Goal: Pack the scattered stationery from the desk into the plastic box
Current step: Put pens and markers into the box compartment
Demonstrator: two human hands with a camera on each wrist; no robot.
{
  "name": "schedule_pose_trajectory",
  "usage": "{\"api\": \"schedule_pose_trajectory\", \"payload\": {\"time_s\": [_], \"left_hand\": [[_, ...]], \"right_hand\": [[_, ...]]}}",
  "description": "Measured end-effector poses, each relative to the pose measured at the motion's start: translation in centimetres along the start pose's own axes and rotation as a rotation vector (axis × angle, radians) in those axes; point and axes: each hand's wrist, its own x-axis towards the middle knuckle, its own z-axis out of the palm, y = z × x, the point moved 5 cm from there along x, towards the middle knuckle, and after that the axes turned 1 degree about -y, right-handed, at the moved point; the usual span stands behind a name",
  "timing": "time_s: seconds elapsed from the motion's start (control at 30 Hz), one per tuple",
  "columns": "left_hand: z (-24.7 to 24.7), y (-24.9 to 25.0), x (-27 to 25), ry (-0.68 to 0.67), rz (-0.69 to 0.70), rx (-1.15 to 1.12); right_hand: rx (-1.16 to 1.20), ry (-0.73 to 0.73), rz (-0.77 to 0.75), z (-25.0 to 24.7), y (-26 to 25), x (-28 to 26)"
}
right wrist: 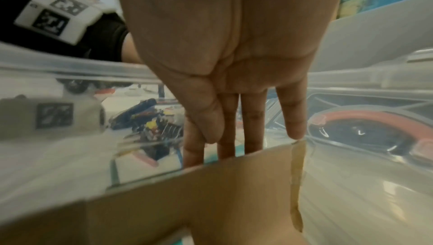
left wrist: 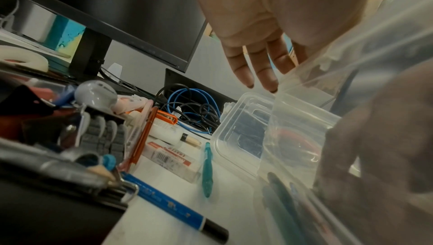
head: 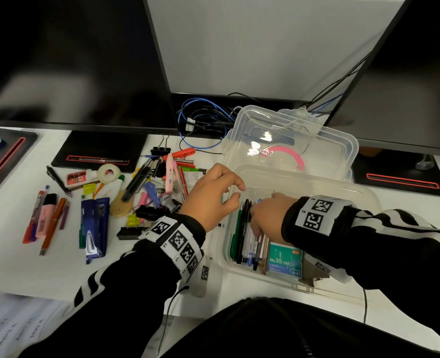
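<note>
Pens being settled in the plastic box, most of the stationery not yet packed

The right hand [head: 266, 215] is down inside the plastic box [head: 363, 200], fingers straight and pressing the row of pens [head: 247, 236] along its left wall, beside a teal staple box [head: 284, 259] and a brown cardboard piece [right wrist: 187, 199]. The left hand [head: 213, 197] hovers at the box's left rim, fingers loosely spread and holding nothing. Judged from this, the next move is a reach left for another item. On the counter [head: 149, 267] near the rim lies a teal pen [left wrist: 207, 171]; further left are a blue stapler [head: 95, 228], a tape roll [head: 108, 173] and loose markers [head: 47, 218]. The jumble of binder clips [head: 146, 211] and overlapping pens may hinder clean picks. Beyond stands the clear lid [head: 288, 143], then tangled cables [head: 203, 120] and the monitors [head: 71, 60].
</note>
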Motion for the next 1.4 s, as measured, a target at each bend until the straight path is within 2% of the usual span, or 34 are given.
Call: {"api": "schedule_pose_trajectory", "payload": {"time_s": [0.13,0.27,0.4,0.53,0.63,0.77,0.87,1.0,1.13,1.27,1.4], "left_hand": [[-0.4,0.3,-0.6,-0.037,0.038,-0.018],[-1.8,-0.4,-1.6,-0.059,0.044,-0.091],[-4.7,-3.5,-2.9,-0.016,-0.064,-0.078],[-9.3,-7.9,-4.8,0.084,-0.209,0.010],[-13.1,-12.5,-6.6,0.159,-0.375,0.101],[-16.7,-19.3,-9.1,0.157,-0.672,0.259],[-18.5,-23.1,-10.5,0.169,-0.776,0.302],[-19.8,-26.3,-10.8,0.165,-0.828,0.388],[-20.0,-28.3,-10.0,0.047,-0.866,0.538],[-19.6,-29.3,-9.5,-0.017,-0.851,0.595],[-19.3,-29.5,-9.6,-0.042,-0.803,0.658]], "right_hand": [[0.048,0.010,-0.046,-1.0,-0.1,0.2],[0.158,0.146,0.115,-3.6,0.6,-0.9],[0.263,0.274,0.183,-7.0,0.3,-2.6],[0.456,0.425,0.210,-9.9,-1.3,-3.0],[0.557,0.508,0.156,-11.6,-4.3,-2.4],[0.587,0.459,0.046,-11.9,-9.5,-0.2],[0.547,0.351,0.019,-11.0,-12.8,2.2],[0.524,0.277,0.011,-9.7,-15.7,4.3],[0.474,0.304,-0.021,-9.2,-18.1,5.7],[0.470,0.415,-0.191,-9.5,-21.2,6.2],[0.340,0.348,-0.305,-9.1,-24.3,6.9]]}}
